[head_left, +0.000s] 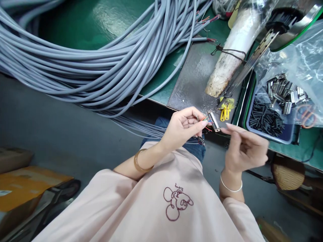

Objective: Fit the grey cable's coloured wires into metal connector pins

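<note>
My left hand point(185, 126) is closed in a pinch on thin coloured wires point(208, 119). They run to a metal multi-pin connector point(213, 121) with a row of dark sleeves along one side. Just right of the connector is my right hand point(246, 148), its index finger stretched toward the connector's lower end and the other fingers partly curled. I see nothing held in it, and cannot tell whether a fingertip touches the connector. Below my left hand hangs another dark connector end point(201, 140), near grey cables point(141, 126) over my lap.
Thick grey cables point(106, 67) cover the green bench point(161, 92). A wrapped white tube point(228, 64) slants down over a dark plate point(194, 74), near a yellow clip-like piece point(225, 112). At right, a blue bin point(268, 134) holds black sleeves and bagged metal connectors point(287, 92).
</note>
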`<state>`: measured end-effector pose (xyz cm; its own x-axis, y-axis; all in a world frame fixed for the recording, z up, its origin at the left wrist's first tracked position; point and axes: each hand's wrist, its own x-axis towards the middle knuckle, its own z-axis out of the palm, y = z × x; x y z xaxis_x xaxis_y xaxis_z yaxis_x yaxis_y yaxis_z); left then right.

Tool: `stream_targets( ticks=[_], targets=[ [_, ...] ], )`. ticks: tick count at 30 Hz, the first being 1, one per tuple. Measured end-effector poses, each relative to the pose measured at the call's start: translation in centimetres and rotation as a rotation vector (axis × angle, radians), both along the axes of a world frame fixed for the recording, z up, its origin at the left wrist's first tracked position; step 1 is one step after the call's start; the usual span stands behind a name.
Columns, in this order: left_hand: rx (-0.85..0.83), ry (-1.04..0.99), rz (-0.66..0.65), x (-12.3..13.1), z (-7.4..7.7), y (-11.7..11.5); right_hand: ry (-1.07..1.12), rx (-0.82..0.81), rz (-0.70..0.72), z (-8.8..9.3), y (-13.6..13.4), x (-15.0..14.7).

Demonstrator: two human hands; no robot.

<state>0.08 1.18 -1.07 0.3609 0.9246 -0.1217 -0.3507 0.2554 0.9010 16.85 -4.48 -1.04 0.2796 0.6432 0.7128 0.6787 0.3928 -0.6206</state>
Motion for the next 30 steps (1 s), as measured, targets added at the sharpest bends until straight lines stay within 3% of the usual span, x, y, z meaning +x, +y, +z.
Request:
stream_targets(
  ticks=[4, 9, 18, 30],
  targets=[
    [-0.010, -0.022, -0.040, 0.2, 0.1, 0.3, -0.133, -0.081, 0.031, -0.7, -0.2, -0.8],
    [-0.019, 0.004, -0.064, 0.6, 0.0, 0.7, -0.227, -0.064, -0.017, -0.8, 0.8, -1.0],
    [0.036, 0.017, 0.050, 1.5, -0.2, 1.5, -0.145, -0.096, 0.005, -0.5, 2.4, -0.7],
    [0.090, 0.005, 0.044, 1.2, 0.3, 1.9, -0.144, -0.063, 0.007, 0.3, 2.5, -0.9]
  ],
)
